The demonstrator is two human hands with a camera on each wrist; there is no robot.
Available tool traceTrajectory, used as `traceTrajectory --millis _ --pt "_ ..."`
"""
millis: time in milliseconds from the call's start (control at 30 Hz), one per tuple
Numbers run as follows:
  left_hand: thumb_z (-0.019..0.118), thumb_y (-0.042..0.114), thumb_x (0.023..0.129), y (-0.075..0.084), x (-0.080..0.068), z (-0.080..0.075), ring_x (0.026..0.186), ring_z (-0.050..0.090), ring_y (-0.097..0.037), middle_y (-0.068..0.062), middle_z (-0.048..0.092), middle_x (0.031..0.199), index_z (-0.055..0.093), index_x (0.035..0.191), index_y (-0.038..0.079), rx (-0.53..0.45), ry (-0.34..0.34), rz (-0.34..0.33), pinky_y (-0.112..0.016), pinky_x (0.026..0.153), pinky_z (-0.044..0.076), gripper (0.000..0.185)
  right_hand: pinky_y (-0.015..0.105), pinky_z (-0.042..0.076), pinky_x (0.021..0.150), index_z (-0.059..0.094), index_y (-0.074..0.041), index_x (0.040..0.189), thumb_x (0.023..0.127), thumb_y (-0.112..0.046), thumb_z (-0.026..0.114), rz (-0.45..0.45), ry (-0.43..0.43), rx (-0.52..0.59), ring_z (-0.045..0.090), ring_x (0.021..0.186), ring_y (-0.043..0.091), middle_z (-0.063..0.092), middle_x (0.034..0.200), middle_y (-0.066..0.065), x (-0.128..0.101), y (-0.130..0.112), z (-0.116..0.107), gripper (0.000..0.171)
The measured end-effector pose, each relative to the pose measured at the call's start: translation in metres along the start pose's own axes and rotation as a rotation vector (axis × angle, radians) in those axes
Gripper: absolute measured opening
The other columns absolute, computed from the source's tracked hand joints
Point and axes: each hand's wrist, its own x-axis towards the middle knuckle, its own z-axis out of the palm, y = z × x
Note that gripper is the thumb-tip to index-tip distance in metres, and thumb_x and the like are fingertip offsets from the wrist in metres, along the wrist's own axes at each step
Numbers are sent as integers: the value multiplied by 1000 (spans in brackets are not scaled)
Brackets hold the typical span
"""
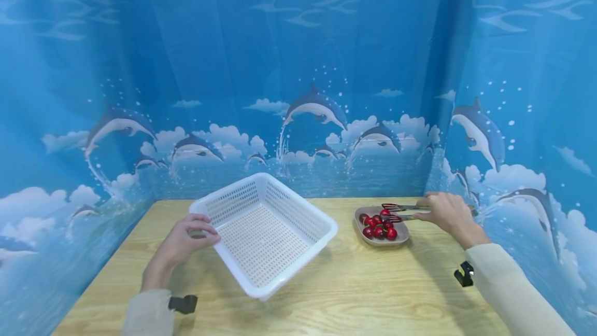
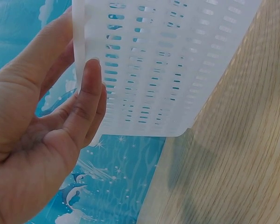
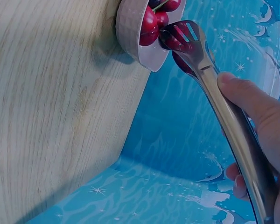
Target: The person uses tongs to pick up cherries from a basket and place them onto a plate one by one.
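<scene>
My left hand (image 1: pixel 186 240) grips the left rim of a white perforated plastic basket (image 1: pixel 263 245). In the left wrist view, the thumb and fingers stand on either side of the basket's rim (image 2: pixel 79 46). My right hand (image 1: pixel 449 214) holds metal tongs (image 3: pixel 226 116) by their arms. The slotted tong heads reach into a small pale bowl (image 1: pixel 384 243) of red cherries (image 1: pixel 379 232). In the right wrist view, the tong tips are right at the cherries (image 3: pixel 149 30), and the arms are spread a little in the head view.
A light wood-grain table (image 1: pixel 364 284) carries the basket on the left and the bowl on the right. Blue curtains (image 1: pixel 261 92) with dolphins and clouds rise behind and along both sides. Dark wrist mounts (image 1: pixel 183 304) sit at both sleeves.
</scene>
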Motion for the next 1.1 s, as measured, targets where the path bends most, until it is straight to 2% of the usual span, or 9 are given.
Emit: traceTrajectory --millis 200,367,500,867,1100 --pt "84 19 87 -1 0 0 126 54 -39 -25 51 137 77 99 -1 -4 -6 10 -32 90 63 24 24 29 39 81 -13 100 80 -38 86 -21 23 3 43 51 9 70 85 5 0 1 0 32" --pt "84 20 86 0 0 0 127 53 -38 -24 51 138 77 99 0 1 0 4 -35 92 63 24 23 25 40 80 -11 107 79 -43 86 -29 19 -9 39 52 10 66 83 5 1 -2 -1 42" --pt "84 19 87 1 0 0 127 51 -38 -24 52 137 77 100 0 5 4 15 -34 93 62 24 22 24 40 80 -11 109 77 -45 88 -44 53 -17 38 54 10 64 82 5 3 -7 -2 47" --pt "83 17 87 2 -2 1 122 58 -36 -23 51 137 77 101 -1 -6 -3 12 -30 88 63 24 22 25 40 81 -15 110 74 -49 90 -69 119 40 45 58 10 71 91 7 6 -29 -7 50" --pt "83 16 87 1 -2 1 124 55 -36 -24 52 136 77 100 -2 -14 0 28 -32 90 64 23 20 32 44 81 -17 107 74 -46 90 -135 134 118 58 67 12 73 95 4 5 -44 -9 45"
